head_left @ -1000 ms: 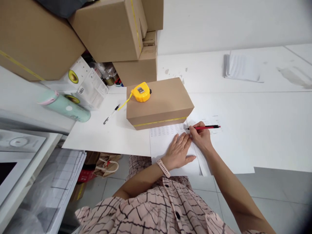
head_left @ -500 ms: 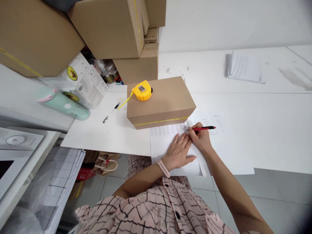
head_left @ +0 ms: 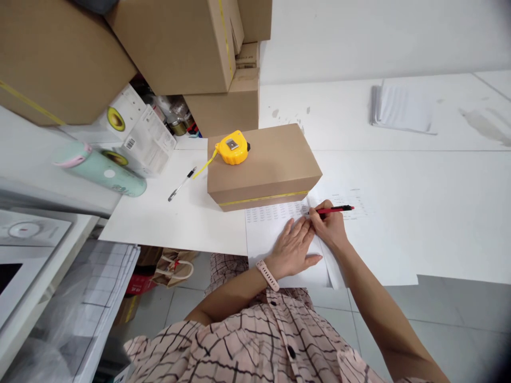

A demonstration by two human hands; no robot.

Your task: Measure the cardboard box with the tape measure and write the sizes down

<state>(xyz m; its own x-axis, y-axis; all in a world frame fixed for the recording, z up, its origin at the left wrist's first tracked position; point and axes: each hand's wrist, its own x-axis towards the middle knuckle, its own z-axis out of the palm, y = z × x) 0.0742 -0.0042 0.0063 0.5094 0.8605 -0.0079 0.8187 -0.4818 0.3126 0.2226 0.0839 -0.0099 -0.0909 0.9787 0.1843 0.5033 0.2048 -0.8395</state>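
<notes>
My right hand (head_left: 330, 226) pinches a red pen (head_left: 333, 210) with a black end, its tip at the printed sheet (head_left: 263, 234). Flat on that sheet lies my left hand (head_left: 293, 249), fingers stretched out and nearly touching the right hand. Just beyond both hands sits a closed cardboard box (head_left: 275, 165), covering the sheet's far edge. On top of the box rests a yellow tape measure (head_left: 232, 148), with a bit of its tape hanging over the left side. More printed paper (head_left: 375, 244) spreads under and right of my right hand.
Left of the box lies a clear pen with black cap (head_left: 182, 184). A mint-green bottle (head_left: 107, 173) and white avocado-print boxes (head_left: 139, 135) stand at the left. Large cartons (head_left: 175, 48) are stacked behind. A pile of papers (head_left: 403, 109) lies at the back right.
Almost nothing differs. The view has shifted very slightly; both hands, the red pen, the box and the tape measure stay in place.
</notes>
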